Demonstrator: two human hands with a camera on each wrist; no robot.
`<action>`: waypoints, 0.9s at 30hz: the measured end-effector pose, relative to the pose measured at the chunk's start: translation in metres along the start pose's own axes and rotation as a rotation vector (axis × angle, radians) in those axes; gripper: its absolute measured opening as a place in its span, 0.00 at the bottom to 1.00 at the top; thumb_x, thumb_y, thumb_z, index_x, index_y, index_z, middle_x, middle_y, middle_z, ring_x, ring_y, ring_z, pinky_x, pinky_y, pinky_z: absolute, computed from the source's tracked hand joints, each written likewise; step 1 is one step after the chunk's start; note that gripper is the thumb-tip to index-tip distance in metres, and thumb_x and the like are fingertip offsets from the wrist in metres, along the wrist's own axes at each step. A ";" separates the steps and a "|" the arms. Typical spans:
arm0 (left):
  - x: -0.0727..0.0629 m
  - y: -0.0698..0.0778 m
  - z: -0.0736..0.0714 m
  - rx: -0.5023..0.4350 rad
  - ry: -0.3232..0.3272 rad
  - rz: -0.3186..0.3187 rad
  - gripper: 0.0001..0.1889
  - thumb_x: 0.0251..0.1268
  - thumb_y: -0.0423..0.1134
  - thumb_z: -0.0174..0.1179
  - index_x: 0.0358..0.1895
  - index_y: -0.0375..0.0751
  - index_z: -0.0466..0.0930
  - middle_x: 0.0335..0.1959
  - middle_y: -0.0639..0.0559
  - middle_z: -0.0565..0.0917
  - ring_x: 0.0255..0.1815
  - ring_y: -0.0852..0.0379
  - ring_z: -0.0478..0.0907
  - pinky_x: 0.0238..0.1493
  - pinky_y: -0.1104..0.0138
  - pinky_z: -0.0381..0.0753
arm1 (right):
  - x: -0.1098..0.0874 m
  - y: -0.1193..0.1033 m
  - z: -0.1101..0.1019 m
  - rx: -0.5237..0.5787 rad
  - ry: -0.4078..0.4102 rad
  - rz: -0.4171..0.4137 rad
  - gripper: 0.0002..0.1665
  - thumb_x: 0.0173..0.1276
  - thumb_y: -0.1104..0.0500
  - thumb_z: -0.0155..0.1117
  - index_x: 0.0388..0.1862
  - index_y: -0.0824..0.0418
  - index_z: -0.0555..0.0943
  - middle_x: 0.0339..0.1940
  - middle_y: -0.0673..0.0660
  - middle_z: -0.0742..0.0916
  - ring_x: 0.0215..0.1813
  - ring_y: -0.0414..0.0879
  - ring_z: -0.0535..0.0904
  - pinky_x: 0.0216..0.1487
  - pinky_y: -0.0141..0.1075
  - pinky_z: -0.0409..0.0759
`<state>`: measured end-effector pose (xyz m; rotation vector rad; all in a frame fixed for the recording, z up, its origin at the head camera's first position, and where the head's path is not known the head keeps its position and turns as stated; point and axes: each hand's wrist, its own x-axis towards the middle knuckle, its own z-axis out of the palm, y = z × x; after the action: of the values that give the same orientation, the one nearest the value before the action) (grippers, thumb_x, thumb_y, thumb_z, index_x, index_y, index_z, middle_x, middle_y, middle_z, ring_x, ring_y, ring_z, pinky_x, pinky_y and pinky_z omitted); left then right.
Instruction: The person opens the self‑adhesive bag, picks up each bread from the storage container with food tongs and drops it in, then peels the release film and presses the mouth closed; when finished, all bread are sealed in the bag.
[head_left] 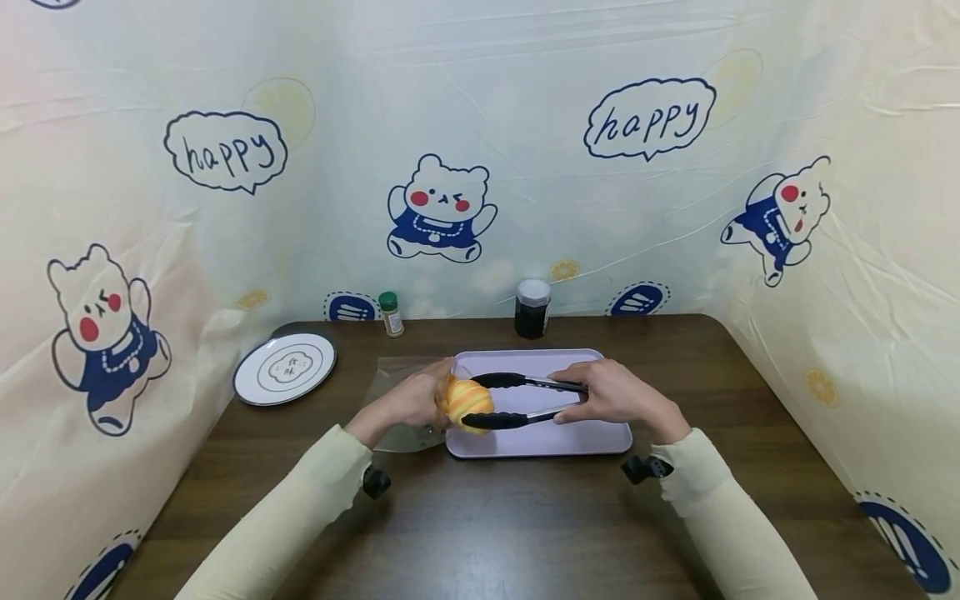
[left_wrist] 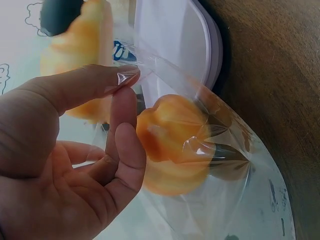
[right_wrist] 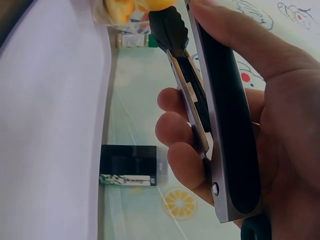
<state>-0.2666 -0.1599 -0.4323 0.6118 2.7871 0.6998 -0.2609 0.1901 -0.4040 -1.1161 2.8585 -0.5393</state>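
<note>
My left hand (head_left: 416, 396) pinches the rim of a clear plastic bag (left_wrist: 210, 205) between thumb and index finger. Inside the bag lies one orange-yellow bread roll (left_wrist: 172, 145). My right hand (head_left: 618, 396) grips a pair of tongs (right_wrist: 227, 125) with black handles and black scalloped tips. Between those tips sits another striped yellow bread roll (head_left: 467, 402), right at the bag's mouth beside my left fingers. Both rolls are close together over the left end of a lilac tray (head_left: 555, 433).
A white plate (head_left: 258, 379) with a dark rim lies at the back left. Along the back edge of the brown table (head_left: 487, 533) stand a green-capped shaker (head_left: 391, 315) and a dark jar (head_left: 532, 310) with a pale lid. A printed curtain surrounds the table.
</note>
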 end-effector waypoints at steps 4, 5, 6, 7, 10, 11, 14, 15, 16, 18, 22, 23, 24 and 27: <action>0.000 -0.001 0.000 -0.001 -0.007 0.006 0.59 0.42 0.38 0.79 0.79 0.34 0.51 0.80 0.36 0.56 0.75 0.37 0.63 0.74 0.46 0.65 | 0.005 0.001 0.005 -0.002 -0.003 0.008 0.38 0.57 0.34 0.73 0.62 0.52 0.82 0.47 0.49 0.87 0.37 0.40 0.75 0.40 0.36 0.74; 0.000 -0.001 0.000 0.001 -0.007 0.007 0.59 0.42 0.38 0.79 0.79 0.34 0.51 0.80 0.36 0.56 0.76 0.37 0.63 0.75 0.47 0.65 | 0.006 0.001 0.006 -0.007 0.001 0.014 0.38 0.57 0.34 0.73 0.62 0.52 0.82 0.48 0.49 0.87 0.38 0.40 0.76 0.42 0.37 0.76; 0.000 -0.001 0.000 0.004 -0.007 0.007 0.59 0.42 0.39 0.80 0.79 0.34 0.51 0.80 0.36 0.56 0.76 0.37 0.63 0.75 0.47 0.65 | 0.007 0.001 0.007 -0.015 0.005 0.023 0.38 0.57 0.34 0.73 0.62 0.52 0.82 0.50 0.50 0.88 0.39 0.40 0.76 0.44 0.39 0.78; -0.001 -0.001 0.000 0.006 -0.009 0.008 0.59 0.43 0.39 0.80 0.79 0.34 0.50 0.80 0.36 0.56 0.76 0.37 0.63 0.75 0.47 0.64 | 0.008 0.001 0.008 -0.025 0.008 0.034 0.38 0.56 0.34 0.73 0.61 0.53 0.83 0.51 0.51 0.88 0.39 0.41 0.76 0.46 0.41 0.80; -0.001 -0.001 -0.001 0.010 -0.016 0.009 0.60 0.43 0.39 0.80 0.79 0.34 0.50 0.80 0.36 0.56 0.75 0.36 0.63 0.74 0.46 0.64 | 0.011 -0.001 0.010 -0.062 0.020 0.060 0.38 0.56 0.34 0.73 0.61 0.53 0.83 0.55 0.53 0.88 0.43 0.42 0.78 0.52 0.46 0.82; -0.001 -0.001 -0.001 0.009 -0.021 0.010 0.60 0.43 0.39 0.80 0.79 0.34 0.49 0.80 0.36 0.55 0.75 0.36 0.64 0.74 0.46 0.65 | 0.011 -0.002 0.011 -0.070 0.024 0.066 0.39 0.56 0.34 0.73 0.61 0.54 0.83 0.55 0.54 0.88 0.44 0.43 0.80 0.53 0.47 0.83; -0.001 0.000 -0.001 -0.011 -0.026 0.009 0.60 0.43 0.38 0.79 0.80 0.35 0.48 0.80 0.36 0.54 0.76 0.37 0.63 0.75 0.46 0.64 | 0.013 -0.007 0.013 -0.088 0.032 0.070 0.39 0.56 0.33 0.73 0.61 0.54 0.83 0.55 0.54 0.89 0.49 0.46 0.84 0.54 0.48 0.83; -0.001 0.000 -0.001 -0.015 -0.023 0.011 0.60 0.43 0.38 0.79 0.80 0.34 0.48 0.80 0.36 0.54 0.76 0.37 0.62 0.75 0.46 0.64 | 0.013 -0.008 0.013 -0.096 0.035 0.068 0.40 0.55 0.33 0.73 0.61 0.54 0.83 0.54 0.54 0.89 0.50 0.47 0.84 0.53 0.48 0.84; -0.001 0.000 -0.001 -0.018 -0.023 0.011 0.61 0.43 0.38 0.79 0.80 0.34 0.47 0.80 0.36 0.54 0.76 0.37 0.62 0.76 0.47 0.63 | 0.013 -0.010 0.013 -0.105 0.039 0.067 0.39 0.55 0.33 0.74 0.61 0.54 0.83 0.54 0.54 0.89 0.51 0.49 0.85 0.53 0.48 0.84; -0.001 0.001 -0.001 -0.027 -0.018 0.004 0.61 0.43 0.38 0.78 0.80 0.35 0.47 0.80 0.36 0.54 0.78 0.38 0.60 0.76 0.47 0.62 | 0.013 -0.013 0.013 -0.122 0.046 0.069 0.39 0.55 0.34 0.74 0.61 0.53 0.83 0.55 0.53 0.89 0.53 0.50 0.85 0.52 0.49 0.84; 0.000 0.003 0.000 -0.013 -0.019 -0.007 0.61 0.44 0.38 0.78 0.80 0.35 0.46 0.81 0.36 0.54 0.78 0.38 0.59 0.77 0.48 0.61 | 0.013 -0.017 0.013 -0.155 0.060 0.066 0.39 0.54 0.34 0.75 0.60 0.53 0.83 0.54 0.53 0.89 0.52 0.50 0.86 0.50 0.49 0.85; 0.000 0.003 0.001 -0.015 -0.020 -0.012 0.61 0.44 0.38 0.78 0.80 0.35 0.46 0.81 0.37 0.53 0.78 0.38 0.60 0.76 0.47 0.62 | 0.013 -0.018 0.013 -0.159 0.061 0.071 0.39 0.54 0.34 0.75 0.60 0.53 0.83 0.54 0.53 0.89 0.53 0.50 0.86 0.50 0.49 0.85; 0.000 0.003 0.001 -0.015 -0.021 -0.018 0.61 0.44 0.38 0.79 0.80 0.36 0.46 0.81 0.38 0.53 0.77 0.38 0.61 0.76 0.47 0.63 | 0.013 -0.019 0.013 -0.165 0.064 0.075 0.39 0.54 0.33 0.74 0.60 0.54 0.83 0.54 0.53 0.89 0.53 0.51 0.86 0.51 0.49 0.85; 0.000 0.005 0.003 -0.026 -0.022 -0.032 0.60 0.44 0.37 0.78 0.80 0.38 0.48 0.81 0.39 0.53 0.75 0.39 0.64 0.74 0.47 0.66 | 0.014 -0.021 0.012 -0.174 0.065 0.108 0.40 0.55 0.33 0.74 0.60 0.54 0.84 0.55 0.55 0.89 0.55 0.52 0.85 0.52 0.50 0.85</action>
<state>-0.2642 -0.1544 -0.4320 0.5656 2.7567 0.7165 -0.2559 0.1631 -0.4073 -0.9731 3.0500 -0.3336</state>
